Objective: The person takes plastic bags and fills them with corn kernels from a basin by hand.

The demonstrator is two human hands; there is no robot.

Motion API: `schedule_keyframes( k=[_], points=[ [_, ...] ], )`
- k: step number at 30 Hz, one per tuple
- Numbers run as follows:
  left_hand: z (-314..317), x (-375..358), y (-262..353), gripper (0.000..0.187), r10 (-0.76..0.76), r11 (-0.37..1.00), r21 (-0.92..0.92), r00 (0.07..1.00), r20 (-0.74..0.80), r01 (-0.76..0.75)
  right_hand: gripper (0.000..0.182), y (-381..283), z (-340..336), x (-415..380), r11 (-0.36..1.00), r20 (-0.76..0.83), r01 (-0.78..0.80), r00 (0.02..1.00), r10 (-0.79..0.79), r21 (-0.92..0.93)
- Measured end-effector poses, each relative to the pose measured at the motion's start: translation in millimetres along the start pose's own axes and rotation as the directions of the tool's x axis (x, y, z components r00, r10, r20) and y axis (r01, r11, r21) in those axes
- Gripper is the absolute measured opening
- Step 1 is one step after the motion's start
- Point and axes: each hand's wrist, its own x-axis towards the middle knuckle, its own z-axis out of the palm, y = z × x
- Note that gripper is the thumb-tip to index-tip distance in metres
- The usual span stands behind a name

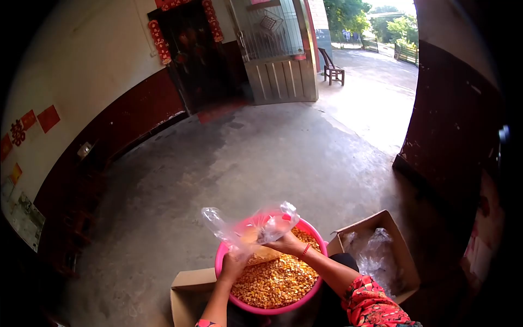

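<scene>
Step in hand looks like bagging: left hand (233, 265) & right hand (287, 242) each have fingers clamped on the mouth of a thin clear plastic bag (251, 226), held open w/ some kernels inside, over the 12 o'clock rim of the round pink plastic basin (318, 288) of yellow corn kernels (275, 280). Next move prob. needs one hand freed to scoop while the other keeps the mouth open. Open cardboard box w/ clear bags (376, 253) sits at the basin's 3 o'clock, plain cardboard box (190, 286) at 9 o'clock, both on the concrete floor (261, 158).
</scene>
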Motion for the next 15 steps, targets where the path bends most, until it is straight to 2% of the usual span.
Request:
schedule_keyframes(
  k=[1,2,3,4,6,7,8,11,12,14,15],
  points=[
    [1,-2,-1,0.024,-0.207,0.969,-0.129,0.978,0.038,0.210,0.032,-14,-7,-2,0.999,0.080,0.036,0.996,-0.038,0.032],
    [5,-2,1,0.014,-0.172,0.972,-0.173,0.984,-0.051,0.161,0.043,-33,-16,-10,0.996,0.107,-0.058,0.992,0.064,-0.061],
    [8,-7,-4,0.014,-0.185,0.968,-0.182,0.982,-0.039,0.175,0.056,-18,-17,-10,0.997,0.255,-0.053,0.966,0.038,0.050],
    [9,-5,-10,0.013,-0.151,0.955,-0.268,0.987,-0.056,0.131,0.060,1,-13,-14,0.984,0.298,0.041,0.955,0.013,-0.174],
    [8,3,-11,0.018,-0.084,0.897,-0.441,0.992,-0.096,0.033,0.056,42,-1,-18,0.919,0.301,0.200,0.949,-0.095,-0.340],
    [11,5,-15,0.018,-0.078,0.896,-0.443,0.993,-0.086,0.032,0.054,54,3,-18,0.866,0.302,0.271,0.942,-0.149,-0.419],
    [16,10,-24,0.021,-0.065,0.852,-0.524,0.990,-0.124,-0.010,0.041,65,5,-20,0.911,0.259,0.191,0.961,-0.098,-0.365],
    [21,11,-36,0.024,-0.084,0.738,-0.673,0.981,-0.177,-0.058,0.014,-1,-13,-9,0.965,0.209,0.048,0.978,0.008,-0.260],
    [20,10,-37,0.025,-0.109,0.679,-0.732,0.977,-0.182,-0.061,0.012,11,-6,-12,0.993,0.108,-0.104,0.989,0.097,0.053],
    [7,11,-3,0.019,-0.082,0.670,-0.733,0.969,-0.233,-0.120,0.011,-19,-13,-9,0.869,0.054,-0.188,0.982,0.183,0.457],
    [2,12,16,0.012,-0.058,0.659,-0.731,0.958,-0.281,-0.174,0.011,-15,-14,-10,0.869,0.052,-0.191,0.981,0.188,0.456]
  ],
)
